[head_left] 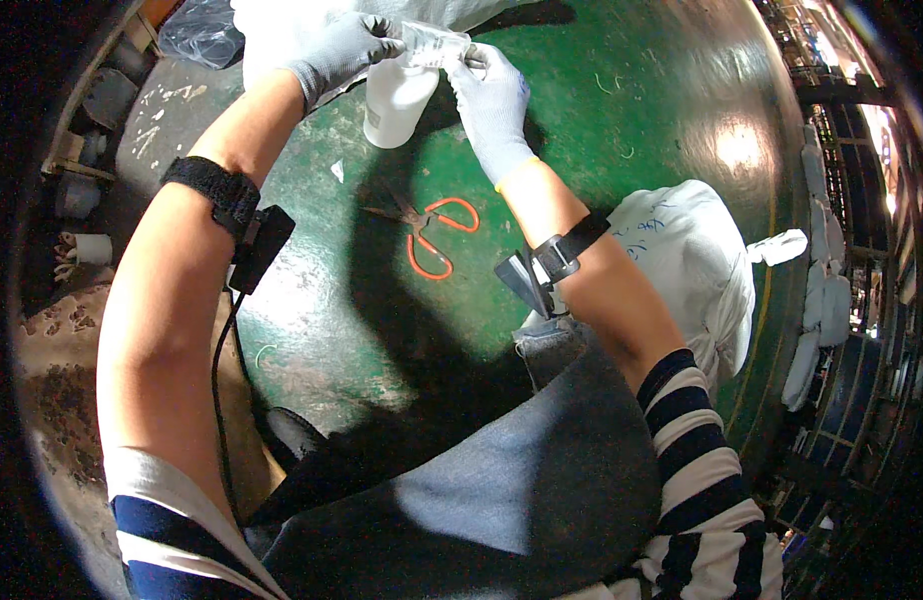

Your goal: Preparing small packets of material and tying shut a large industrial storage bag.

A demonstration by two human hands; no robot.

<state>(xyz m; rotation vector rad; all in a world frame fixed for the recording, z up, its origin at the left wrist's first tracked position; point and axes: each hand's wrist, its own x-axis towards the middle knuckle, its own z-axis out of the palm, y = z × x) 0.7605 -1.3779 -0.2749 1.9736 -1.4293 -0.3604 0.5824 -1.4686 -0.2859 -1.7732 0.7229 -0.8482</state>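
Observation:
Both my hands wear pale grey work gloves and are closed at the top middle. My left hand (350, 50) pinches one side of a small clear plastic bag (434, 46), and my right hand (492, 98) grips its other side. What the bag holds is too blurred to name. Just below it is a white plastic cup (396, 108), its upper end partly hidden by the bag. Nearer to me, scissors (422, 222) with orange handles lie spread on the green surface, apart from both hands.
A stuffed white sack (682, 270) with handwriting stands beside my right forearm. White sacking (282, 25) and a dark plastic bag (197, 35) are at the far left. A cable (218, 400) runs from my left wrist strap. Racks line the right edge.

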